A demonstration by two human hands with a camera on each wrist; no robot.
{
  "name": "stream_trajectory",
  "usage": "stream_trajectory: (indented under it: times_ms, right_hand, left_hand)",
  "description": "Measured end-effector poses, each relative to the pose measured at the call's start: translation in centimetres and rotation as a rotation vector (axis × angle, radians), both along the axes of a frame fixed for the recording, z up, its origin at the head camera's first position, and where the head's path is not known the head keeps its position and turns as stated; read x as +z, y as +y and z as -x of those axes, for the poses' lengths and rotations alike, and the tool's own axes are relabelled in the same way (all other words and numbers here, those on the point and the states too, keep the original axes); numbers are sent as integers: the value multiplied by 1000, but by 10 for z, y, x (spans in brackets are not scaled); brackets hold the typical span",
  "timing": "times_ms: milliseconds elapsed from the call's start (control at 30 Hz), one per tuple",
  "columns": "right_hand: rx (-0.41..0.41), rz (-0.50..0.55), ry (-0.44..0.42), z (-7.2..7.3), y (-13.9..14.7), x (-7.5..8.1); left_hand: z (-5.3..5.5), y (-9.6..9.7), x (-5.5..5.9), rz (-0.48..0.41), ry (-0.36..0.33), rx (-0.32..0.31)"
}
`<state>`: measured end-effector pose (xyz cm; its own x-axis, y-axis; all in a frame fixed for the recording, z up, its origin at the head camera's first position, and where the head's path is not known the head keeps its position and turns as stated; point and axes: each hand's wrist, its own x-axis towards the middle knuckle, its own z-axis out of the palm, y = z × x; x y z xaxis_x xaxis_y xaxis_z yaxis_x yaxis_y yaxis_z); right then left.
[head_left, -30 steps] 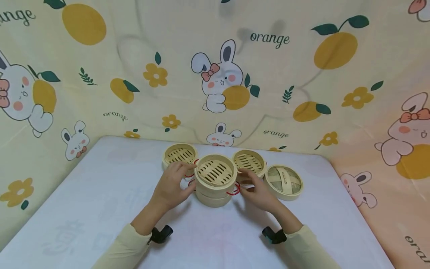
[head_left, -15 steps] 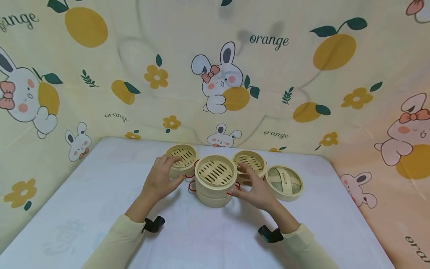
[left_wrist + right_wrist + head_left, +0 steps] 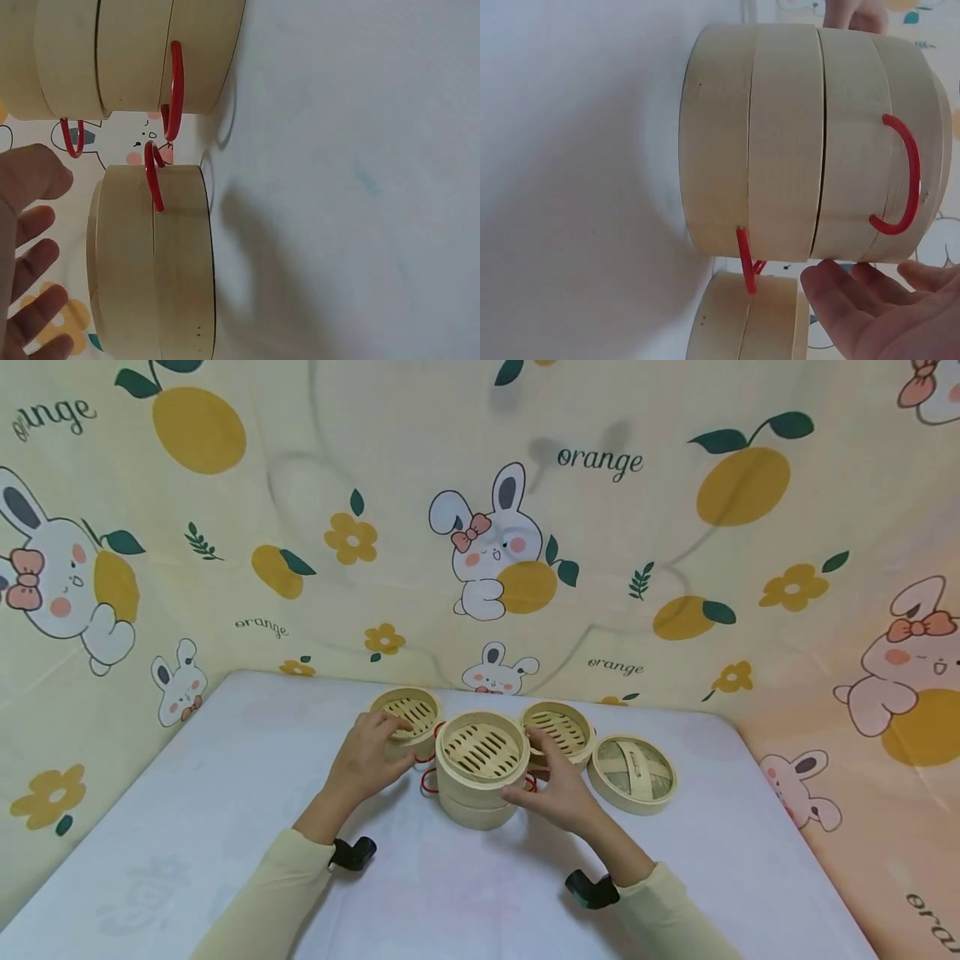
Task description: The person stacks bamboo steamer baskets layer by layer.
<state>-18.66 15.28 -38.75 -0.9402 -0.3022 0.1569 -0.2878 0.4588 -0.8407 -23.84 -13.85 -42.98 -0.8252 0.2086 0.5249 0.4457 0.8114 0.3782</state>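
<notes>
Two bamboo steamer baskets form a stack [image 3: 480, 806] at mid-table, its slatted top facing up and red loop handles at its sides. My left hand [image 3: 363, 764] hovers left of it, fingers loosely bent and overlapping the back-left steamer basket [image 3: 411, 703]. In the left wrist view, that hand's spread fingers [image 3: 41, 259] hold nothing. My right hand [image 3: 558, 793] is at the stack's right side, thumb toward its front. The right wrist view has its extended fingertips [image 3: 829, 277] right at the upper basket's wall, near a red loop [image 3: 911, 176].
Another slatted steamer basket [image 3: 558, 731] stands behind my right hand. A woven bamboo lid [image 3: 636, 772] lies to its right. White cloth covers the table [image 3: 465, 893], and a printed curtain [image 3: 600, 527] hangs along its back edge.
My left hand has come away from the stack and shifted left toward the back-left basket. My right thumb has moved slightly across the stack's front. The stack stays in place.
</notes>
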Motion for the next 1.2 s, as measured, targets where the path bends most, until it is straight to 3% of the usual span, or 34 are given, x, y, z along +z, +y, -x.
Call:
stream_trajectory:
  times_ms: [367,1033,1200]
  right_hand:
    - [-41,10,20,10,2,-20]
    - [-18,53,18,12,1,-20]
    - [-3,61,3,6,-2,-9]
  left_hand:
    - [4,3,-3,41,-57,70]
    - [10,5,-7,80,-19,83]
    - [10,6,-7,84,-7,81]
